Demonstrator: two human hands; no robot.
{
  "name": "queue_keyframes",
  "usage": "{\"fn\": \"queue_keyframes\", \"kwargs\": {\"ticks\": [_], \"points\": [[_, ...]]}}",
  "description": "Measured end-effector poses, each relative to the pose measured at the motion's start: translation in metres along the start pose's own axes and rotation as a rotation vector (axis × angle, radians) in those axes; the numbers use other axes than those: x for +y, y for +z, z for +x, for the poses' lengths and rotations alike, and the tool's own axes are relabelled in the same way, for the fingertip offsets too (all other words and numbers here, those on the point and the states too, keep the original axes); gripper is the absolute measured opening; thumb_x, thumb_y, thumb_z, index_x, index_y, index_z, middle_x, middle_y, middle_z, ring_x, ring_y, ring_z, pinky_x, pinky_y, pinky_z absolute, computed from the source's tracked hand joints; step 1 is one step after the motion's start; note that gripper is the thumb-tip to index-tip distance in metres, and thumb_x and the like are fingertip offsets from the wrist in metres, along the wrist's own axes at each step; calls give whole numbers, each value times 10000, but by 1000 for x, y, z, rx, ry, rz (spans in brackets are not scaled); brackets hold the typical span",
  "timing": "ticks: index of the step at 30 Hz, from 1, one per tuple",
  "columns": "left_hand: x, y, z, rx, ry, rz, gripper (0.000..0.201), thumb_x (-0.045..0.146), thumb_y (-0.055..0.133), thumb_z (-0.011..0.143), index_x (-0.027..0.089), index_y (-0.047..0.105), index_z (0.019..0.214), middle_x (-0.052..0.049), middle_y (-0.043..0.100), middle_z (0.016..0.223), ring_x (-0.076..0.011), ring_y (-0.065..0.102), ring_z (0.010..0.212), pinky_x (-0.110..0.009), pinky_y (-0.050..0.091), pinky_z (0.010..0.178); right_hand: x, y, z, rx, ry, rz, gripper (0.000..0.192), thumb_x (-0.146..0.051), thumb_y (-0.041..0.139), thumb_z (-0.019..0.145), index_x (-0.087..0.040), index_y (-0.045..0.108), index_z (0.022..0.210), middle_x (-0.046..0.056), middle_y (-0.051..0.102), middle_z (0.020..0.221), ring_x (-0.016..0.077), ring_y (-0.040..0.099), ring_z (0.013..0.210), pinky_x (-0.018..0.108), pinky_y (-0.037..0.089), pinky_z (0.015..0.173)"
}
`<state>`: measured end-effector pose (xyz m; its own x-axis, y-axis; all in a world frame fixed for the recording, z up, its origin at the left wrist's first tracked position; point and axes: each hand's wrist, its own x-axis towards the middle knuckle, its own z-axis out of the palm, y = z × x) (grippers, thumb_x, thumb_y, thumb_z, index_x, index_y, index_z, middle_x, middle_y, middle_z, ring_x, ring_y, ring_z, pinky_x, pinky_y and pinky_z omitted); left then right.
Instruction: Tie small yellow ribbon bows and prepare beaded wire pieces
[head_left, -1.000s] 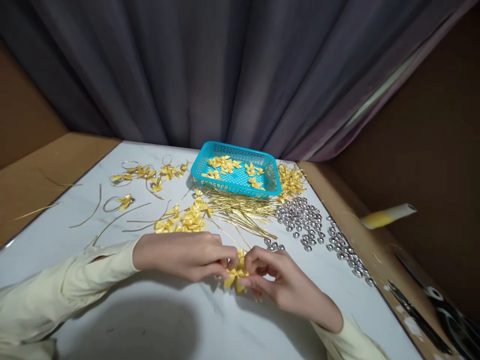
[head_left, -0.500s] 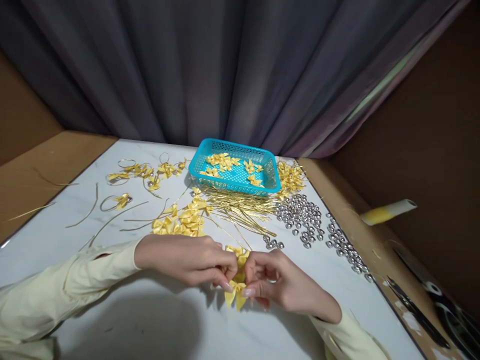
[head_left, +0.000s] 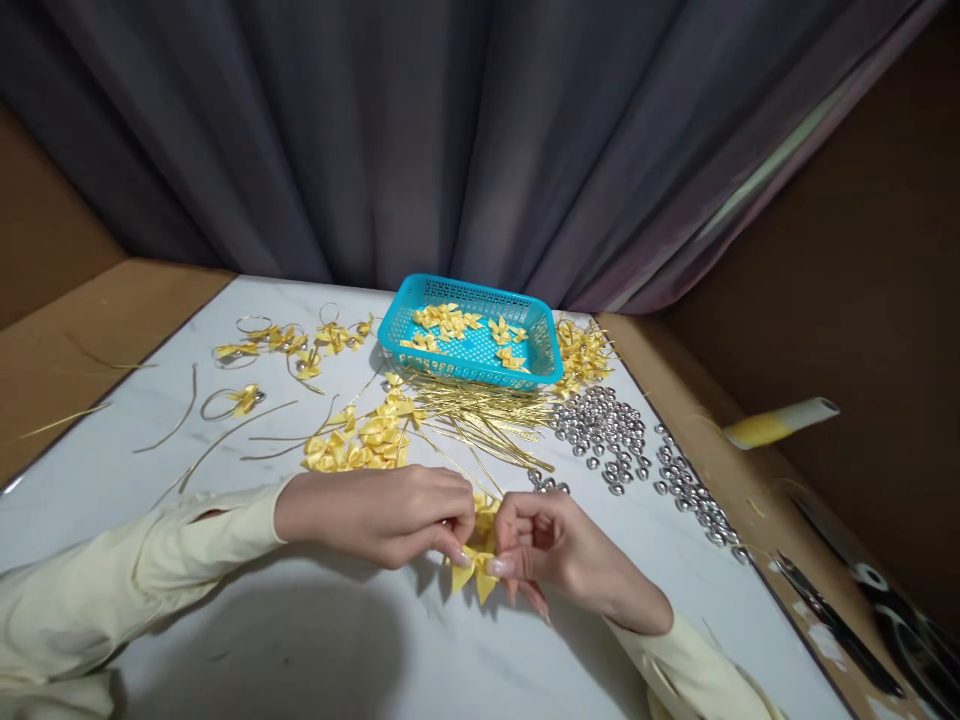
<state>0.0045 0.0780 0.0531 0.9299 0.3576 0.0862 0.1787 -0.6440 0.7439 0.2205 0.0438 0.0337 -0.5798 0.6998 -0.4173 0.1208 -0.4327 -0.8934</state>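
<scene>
Beyond the grip sat a blue basket (head_left: 471, 350) on the white table (head_left: 315, 650), a few yellow bows lying inside it. Between basket and grip lay a spread of gold wires (head_left: 480, 415), with a loose pile of bows (head_left: 360, 440) just left of them. Silver beads (head_left: 604, 430) were scattered to the right (some trailing toward the table edge). Far left, finished loops with bows (head_left: 292, 340). A dark curtain (head_left: 450, 140) hung behind.

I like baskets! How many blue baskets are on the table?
1. The basket sits at the far middle of the table, in front of the curtain, with small yellow bows inside. No other basket shows, and nothing looks big enough to hide one.
</scene>
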Motion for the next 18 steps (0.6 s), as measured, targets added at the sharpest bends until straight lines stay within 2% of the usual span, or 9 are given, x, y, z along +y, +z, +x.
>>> {"fn": "queue_keyframes", "kwargs": {"ticks": [3, 8, 13, 18], "points": [[-2, 0, 0, 7, -17, -8, 255, 284, 371, 972, 182, 453, 754, -37, 547, 758, -148, 511, 723, -230, 418, 680, 0, -1, 1, 26, -11, -23, 369, -363, 813, 610, -157, 507, 609, -19, 593, 480, 64, 476, 335, 172, 380, 336], [-11, -1, 5, 15, -130, -28, 219, 261, 419, 952, 172, 492, 766, -23, 544, 779, -134, 513, 733, -224, 402, 694, 4, -8, 8, 121, -62, -111, 391, -437, 784, 640, -161, 508, 658, -24, 585, 516, 61, 476, 368, 177, 368, 367], [-29, -5, 8, 56, -237, -38, 191, 225, 424, 932, 158, 568, 827, -39, 601, 848, -139, 541, 794, -237, 401, 738, 15, -16, 22, 248, -171, -254, 401, -530, 678, 723, -193, 473, 793, -51, 554, 547, 74, 465, 390, 193, 367, 372], [-41, -9, 5, 61, -293, -64, 157, 223, 481, 897, 163, 615, 843, -17, 652, 823, -122, 578, 735, -215, 416, 678, 18, -28, 25, 342, -222, -378, 364, -509, 645, 751, -185, 504, 842, -45, 541, 551, 75, 415, 408, 198, 320, 383]]}}
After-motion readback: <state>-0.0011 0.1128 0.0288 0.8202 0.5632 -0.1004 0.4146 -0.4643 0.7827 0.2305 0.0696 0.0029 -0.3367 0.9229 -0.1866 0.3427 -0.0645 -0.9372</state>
